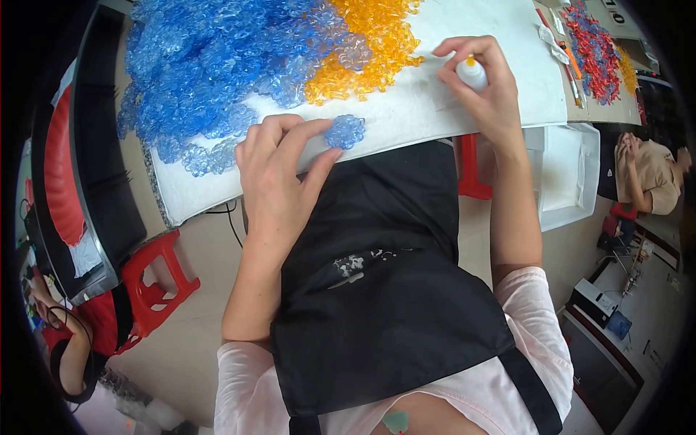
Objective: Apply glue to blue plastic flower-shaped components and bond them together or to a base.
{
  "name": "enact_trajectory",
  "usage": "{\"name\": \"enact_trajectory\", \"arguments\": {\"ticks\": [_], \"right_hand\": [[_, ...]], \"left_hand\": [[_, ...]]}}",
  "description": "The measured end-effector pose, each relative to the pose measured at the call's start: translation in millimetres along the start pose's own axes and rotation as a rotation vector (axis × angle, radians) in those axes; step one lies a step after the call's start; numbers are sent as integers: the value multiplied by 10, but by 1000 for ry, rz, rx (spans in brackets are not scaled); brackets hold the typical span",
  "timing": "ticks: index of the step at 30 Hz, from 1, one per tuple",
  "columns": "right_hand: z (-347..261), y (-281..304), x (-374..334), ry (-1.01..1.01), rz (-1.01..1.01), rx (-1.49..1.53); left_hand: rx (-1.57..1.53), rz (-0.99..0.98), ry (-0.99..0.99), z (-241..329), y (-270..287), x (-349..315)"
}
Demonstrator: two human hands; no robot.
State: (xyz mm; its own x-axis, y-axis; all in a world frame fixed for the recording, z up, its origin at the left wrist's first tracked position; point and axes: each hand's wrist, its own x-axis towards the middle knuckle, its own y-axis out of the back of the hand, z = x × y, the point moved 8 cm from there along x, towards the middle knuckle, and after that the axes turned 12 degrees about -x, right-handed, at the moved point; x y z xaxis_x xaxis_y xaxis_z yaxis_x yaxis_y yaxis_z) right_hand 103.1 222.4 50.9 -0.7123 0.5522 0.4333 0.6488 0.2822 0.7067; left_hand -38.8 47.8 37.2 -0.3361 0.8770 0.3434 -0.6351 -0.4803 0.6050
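My left hand (275, 170) pinches a see-through light-blue flower-shaped plastic piece (345, 132) between thumb and forefinger, just above the near edge of the white-covered table (428, 101). Off to the right, my right hand (493, 90) is wrapped round a small white bottle (473, 75) with a yellow tip, its tip pointing up toward me. The two hands are well apart. Beyond my left hand lies a big heap of see-through blue plastic pieces (210, 61), which touches a smaller heap of orange-yellow pieces (373, 54).
A white plastic bin (569, 174) stands below the table's right end. Red stools (156, 279) are at the left and under the table. Red and blue pieces (591, 54) lie on the far-right table. Other people sit at both sides.
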Motion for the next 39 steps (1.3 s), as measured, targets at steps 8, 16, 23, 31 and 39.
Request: {"name": "enact_trajectory", "arguments": {"ticks": [8,16,23,31,39], "right_hand": [[132,-119,39,-80,-143,-314],[131,-76,-172,-404,10,380],[-486,-223,-448,-398,-86,728],[-784,-454,-672,-237,-196,601],[-728,-457,-567,-316,-293,453]], "left_hand": [[-21,-5,4,-9,-19,14],[-144,138,-193,280,23,26],[-300,47,-5,380,-27,-42],[-496,-34,180,258,-34,-293],[-414,13,34,312,30,-227]]}}
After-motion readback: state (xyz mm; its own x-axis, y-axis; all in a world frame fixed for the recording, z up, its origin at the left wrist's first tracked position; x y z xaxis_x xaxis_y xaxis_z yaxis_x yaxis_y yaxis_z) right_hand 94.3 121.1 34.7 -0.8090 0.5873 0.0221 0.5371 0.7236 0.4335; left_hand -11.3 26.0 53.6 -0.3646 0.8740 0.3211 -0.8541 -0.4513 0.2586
